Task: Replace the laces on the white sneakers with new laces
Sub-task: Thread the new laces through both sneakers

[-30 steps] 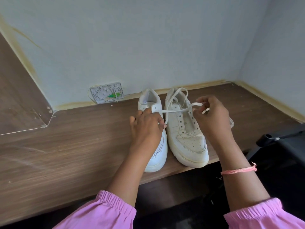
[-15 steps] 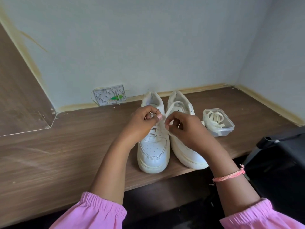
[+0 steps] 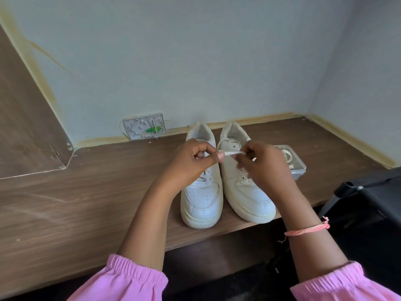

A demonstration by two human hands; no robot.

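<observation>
Pinching a short stretch of white lace (image 3: 231, 153) taut between them, the left hand (image 3: 193, 161) and right hand (image 3: 263, 165) hover over the two white sneakers (image 3: 243, 181) directly beneath. Folding it evenly before dropping it in the clear plastic container (image 3: 298, 165) beyond the right hand should prevent tangles.

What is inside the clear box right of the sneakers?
The clear box holds coiled pale laces; the right hand covers its near-left part, so the count is unclear.
</observation>
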